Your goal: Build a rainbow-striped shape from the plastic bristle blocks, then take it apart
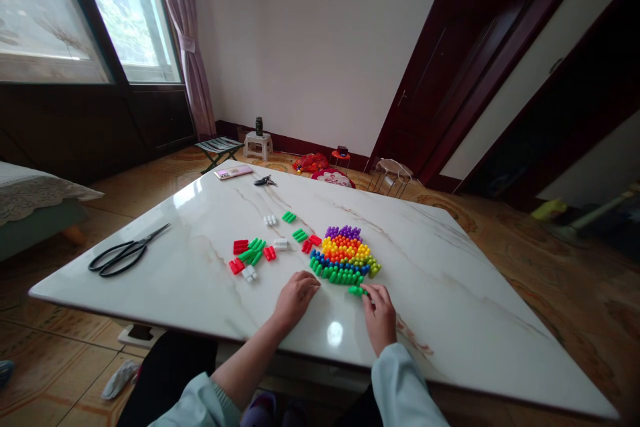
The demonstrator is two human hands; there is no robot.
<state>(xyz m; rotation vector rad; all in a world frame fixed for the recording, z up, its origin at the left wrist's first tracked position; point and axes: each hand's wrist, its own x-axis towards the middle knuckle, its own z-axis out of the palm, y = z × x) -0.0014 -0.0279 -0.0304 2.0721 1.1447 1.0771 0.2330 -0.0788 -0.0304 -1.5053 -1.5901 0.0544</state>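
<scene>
My right hand [380,317] pinches a small green plastic piece [355,291] at the front edge of a mosaic of rounded plastic pieces [345,255]. Rows of purple, orange, yellow, blue and green make up this mosaic. To its left, my left hand [297,297] rests on the table with its fingers curled together, and nothing shows in them. Beyond that hand lie loose clusters: green pieces [253,251], red pieces [241,247] and white pieces [281,244]. Another green cluster [289,217] sits farther back.
The white marble-patterned table [450,320] carries black-handled scissors [131,250] at the left, a phone [233,172] and small pliers [265,181] toward the far edge. Behind it stand a folding stool [220,145], a white stool [258,145] with a jar and a wire-legged stool [393,173].
</scene>
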